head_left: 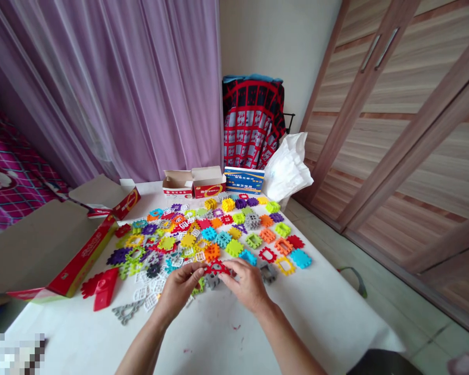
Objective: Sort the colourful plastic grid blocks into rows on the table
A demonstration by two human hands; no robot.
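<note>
Red notched piece point(217, 267), in the head view, on the near side of the blue box point(244, 180): pinched by its edges between the fingertips of left hand point(180, 286) and right hand point(247, 284). Looks like light, stiff plastic, probably a little slick; best gripped by opposite toothed edges, without bending the thin bars. Hidden under fingertips: both ends. Hard to make out: any contact with the grey piece point(212, 282) just beneath.

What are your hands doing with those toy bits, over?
Left hand and right hand pinching red piece. Grey piece close by. Colourful pieces crowd table beyond. Over.
</note>
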